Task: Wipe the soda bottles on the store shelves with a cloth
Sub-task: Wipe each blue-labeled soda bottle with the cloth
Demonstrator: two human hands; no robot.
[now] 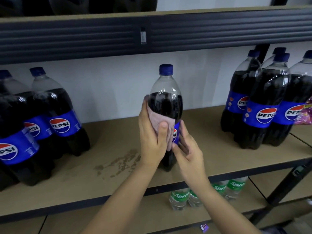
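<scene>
A Pepsi bottle with a blue cap stands upright at the middle of the brown shelf. My left hand presses a pale pink cloth against the bottle's left side and front, thumb over the cloth. My right hand holds the bottle's lower right side at the blue label, fingers wrapped behind it. The lower half of the bottle is mostly hidden by both hands.
Several Pepsi bottles stand at the shelf's left and another group at its right, with a purple packet beside them. A damp stain marks the board. Sprite bottles stand on the shelf below. A dark shelf beam runs overhead.
</scene>
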